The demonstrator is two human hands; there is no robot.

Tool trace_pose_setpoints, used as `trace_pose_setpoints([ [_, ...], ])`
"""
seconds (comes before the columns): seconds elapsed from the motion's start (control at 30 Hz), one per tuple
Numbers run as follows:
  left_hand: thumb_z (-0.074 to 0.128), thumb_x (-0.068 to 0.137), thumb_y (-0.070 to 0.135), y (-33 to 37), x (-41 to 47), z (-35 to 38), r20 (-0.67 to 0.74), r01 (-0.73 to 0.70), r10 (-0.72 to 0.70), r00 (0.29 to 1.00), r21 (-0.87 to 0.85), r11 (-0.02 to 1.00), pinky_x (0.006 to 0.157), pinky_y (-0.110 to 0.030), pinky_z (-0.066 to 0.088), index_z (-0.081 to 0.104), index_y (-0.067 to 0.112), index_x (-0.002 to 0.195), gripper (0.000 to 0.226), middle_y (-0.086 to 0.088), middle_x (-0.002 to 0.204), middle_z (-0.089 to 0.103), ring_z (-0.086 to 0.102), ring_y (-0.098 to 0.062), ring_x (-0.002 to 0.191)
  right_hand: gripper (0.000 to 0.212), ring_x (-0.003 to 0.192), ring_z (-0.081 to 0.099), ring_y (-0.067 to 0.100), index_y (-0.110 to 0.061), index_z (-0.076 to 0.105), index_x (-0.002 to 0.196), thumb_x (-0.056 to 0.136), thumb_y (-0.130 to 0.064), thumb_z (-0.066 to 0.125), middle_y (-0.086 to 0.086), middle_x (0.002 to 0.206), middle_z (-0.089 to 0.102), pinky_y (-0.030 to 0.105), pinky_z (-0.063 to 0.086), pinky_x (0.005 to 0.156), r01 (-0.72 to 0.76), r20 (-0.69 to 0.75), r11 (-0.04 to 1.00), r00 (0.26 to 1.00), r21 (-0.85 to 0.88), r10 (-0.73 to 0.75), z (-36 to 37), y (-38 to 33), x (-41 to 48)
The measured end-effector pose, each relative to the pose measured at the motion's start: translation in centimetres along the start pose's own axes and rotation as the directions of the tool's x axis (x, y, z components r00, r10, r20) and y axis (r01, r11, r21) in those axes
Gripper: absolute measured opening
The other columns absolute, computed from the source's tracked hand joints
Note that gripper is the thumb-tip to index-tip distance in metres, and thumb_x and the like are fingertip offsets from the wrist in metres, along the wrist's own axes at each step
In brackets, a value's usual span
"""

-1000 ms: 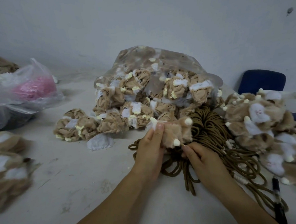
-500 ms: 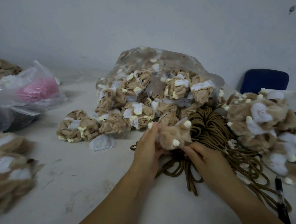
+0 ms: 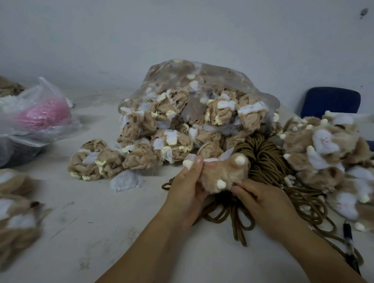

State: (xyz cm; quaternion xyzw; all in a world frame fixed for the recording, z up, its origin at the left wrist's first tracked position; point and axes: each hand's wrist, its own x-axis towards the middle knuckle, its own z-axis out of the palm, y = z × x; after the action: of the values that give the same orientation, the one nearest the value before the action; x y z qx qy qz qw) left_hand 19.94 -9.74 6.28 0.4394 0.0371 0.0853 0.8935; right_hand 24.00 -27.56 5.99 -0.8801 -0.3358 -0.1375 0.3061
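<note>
Near the middle of the table, just in front of the coil of brown cord, a tan plush piece with white nubs is held off the surface between both hands.

Left hand: thumb and fingers pinch the piece's upper left edge, beside one white nub. Right hand: fingertips pinch the lower right edge. Both grips are closed on the fabric; neither hand is free.

Assessment: the piece appears to be in the course of being spread or worked into shape.

Recommended:
- Hold by the fabric edge rather than by the nubs.
- Draw the hands apart evenly so no single seam takes the whole load.
- Hold the piece clear of the cord loops directly beneath, to avoid snagging.

Noted further: clear bag of crumpled tan pieces on the far side; heap of furry pieces at right; pink-filled bag far left.
</note>
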Motion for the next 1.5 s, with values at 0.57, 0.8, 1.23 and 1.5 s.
trace_pose_setpoints([
  [0.57,0.049,0.096,0.036,0.3,0.6,-0.6,-0.041,-0.118,0.119,0.992,0.023,0.993,0.083,-0.033,0.057,0.065,-0.004,0.110,0.046,-0.019,0.118,0.069,0.065,-0.029,0.113,0.050,0.066,0.056,0.004,-0.033,0.059,0.083,0.079,-0.069,0.024,-0.009,0.066,0.060,0.026,0.045,0.056,-0.077,-0.004,0.997,0.997,0.004,0.077,0.4,-0.1,-0.1],
  [0.8,0.051,0.095,0.043,-0.1,0.6,-0.8,-0.037,-0.027,0.029,0.999,0.044,0.999,0.104,-0.052,0.047,0.066,-0.002,0.115,0.051,-0.023,0.114,0.069,0.065,-0.035,0.112,0.046,0.074,0.056,0.003,-0.031,0.062,0.080,0.084,-0.063,0.029,-0.014,0.067,0.060,0.012,0.039,0.057,0.006,0.002,1.000,1.000,-0.029,-0.006,0.0,-0.2,-0.1],
  [1.23,0.047,0.098,0.041,-0.2,0.4,0.0,-0.082,-0.102,0.104,0.991,0.035,0.994,0.096,-0.046,0.052,0.066,0.000,0.113,0.047,-0.019,0.119,0.069,0.063,-0.031,0.116,0.055,0.071,0.059,0.004,-0.032,0.060,0.086,0.079,-0.070,0.021,-0.009,0.077,0.066,0.036,0.051,0.065,-0.112,0.015,0.993,0.994,0.033,0.112,1.3,-0.7,0.0],
  [1.5,0.050,0.100,0.029,1.7,1.0,-1.3,-0.169,-0.218,0.181,0.969,-0.239,0.946,0.101,-0.042,0.049,0.064,0.007,0.097,0.027,-0.016,0.123,0.068,0.064,-0.026,0.117,0.044,0.059,0.055,0.006,-0.027,0.060,0.081,0.087,-0.060,0.031,-0.006,0.062,0.059,0.033,0.045,0.054,-0.214,-0.020,0.977,0.977,0.013,0.214,0.7,0.4,-0.1],
])
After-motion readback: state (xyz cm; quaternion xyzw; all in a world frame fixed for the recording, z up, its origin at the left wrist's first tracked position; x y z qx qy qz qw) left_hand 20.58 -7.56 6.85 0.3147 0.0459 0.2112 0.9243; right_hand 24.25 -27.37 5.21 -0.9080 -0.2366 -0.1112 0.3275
